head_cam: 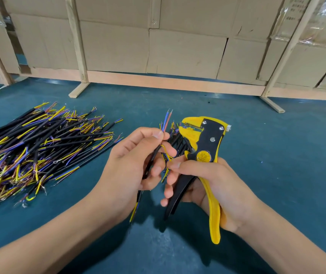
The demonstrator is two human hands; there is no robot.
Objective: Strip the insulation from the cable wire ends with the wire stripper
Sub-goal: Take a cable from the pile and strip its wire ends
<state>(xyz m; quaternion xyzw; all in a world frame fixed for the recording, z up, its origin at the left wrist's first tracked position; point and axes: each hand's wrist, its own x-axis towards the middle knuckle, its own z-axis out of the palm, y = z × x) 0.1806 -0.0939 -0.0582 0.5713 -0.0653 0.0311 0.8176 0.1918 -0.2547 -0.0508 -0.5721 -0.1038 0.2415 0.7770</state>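
The right hand (207, 178) grips the wire stripper (203, 155) by its handles, long axis upright, head pointing away. Just left of the stripper, the left hand (136, 161) pinches a black cable (152, 157), its blue and red wire ends (167, 119) pointing up and away.

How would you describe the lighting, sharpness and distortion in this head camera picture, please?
Head view: even, soft light, with faint shadows under the hands on the table; wire stripper sharp; wide-angle bending tilts the wooden posts outward; glare on plastic wrap at upper right.
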